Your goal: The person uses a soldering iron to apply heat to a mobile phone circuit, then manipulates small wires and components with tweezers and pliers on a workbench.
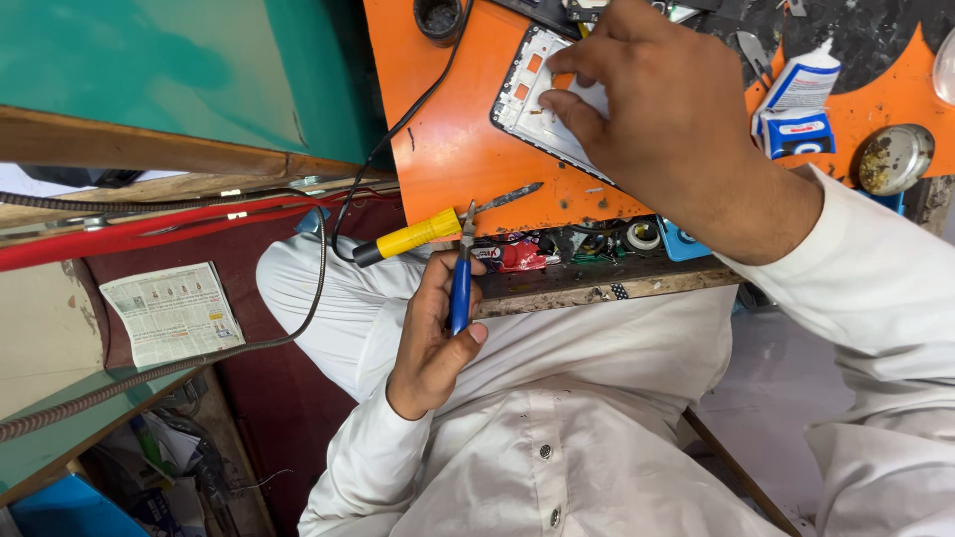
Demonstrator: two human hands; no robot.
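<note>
My right hand (662, 114) reaches in from the right and rests its fingertips on a white phone frame (527, 94) with small orange patches. The frame lies flat on an orange work mat (448, 149). My left hand (433, 333) is held near my lap, below the bench edge, and grips blue-handled pliers (460, 288) with the metal tip pointing up toward the mat. A yellow-handled tool (418, 236) with a long metal tip lies on the mat's front edge just above my left hand.
A blue and white tube (806, 85) and a round metal tin (895, 157) sit at the right of the bench. A black cup (438, 18) stands at the top. A black cable (398, 129) and a flexible metal hose (318, 268) hang left. A folded newspaper (174, 313) lies lower left.
</note>
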